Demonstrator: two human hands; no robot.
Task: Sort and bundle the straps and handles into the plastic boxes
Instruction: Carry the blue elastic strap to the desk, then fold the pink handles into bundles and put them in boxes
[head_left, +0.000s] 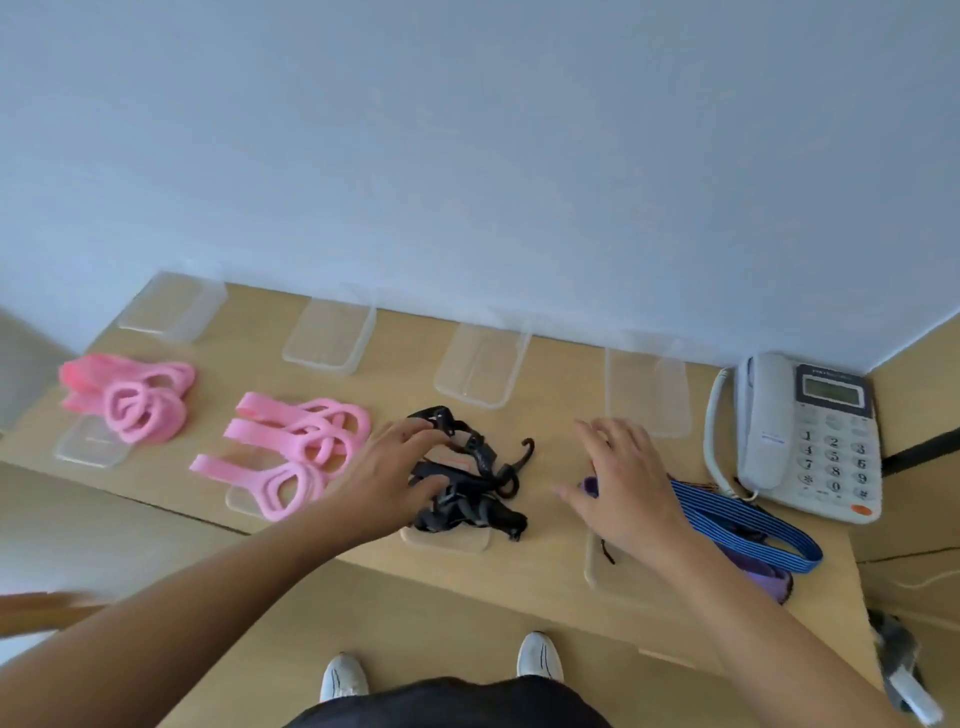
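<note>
A tangle of black straps (467, 488) with buckles and hooks lies on a clear plastic lid (447, 540) at the table's middle. My left hand (389, 467) reaches onto its left side, fingers and thumb spread and touching the straps. My right hand (623, 483) hovers flat with spread fingers over the left end of a blue striped strap (748, 525) and a purple strap (769, 577). Two piles of pink loop handles (135, 400) (296, 447) lie to the left. Several clear plastic boxes (480, 364) stand in a row along the wall.
A grey desk telephone (810, 436) sits at the table's right end, its cord beside the blue strap. The wall rises directly behind the boxes. The table's front edge runs just under my forearms; my shoes (540, 657) show on the floor below.
</note>
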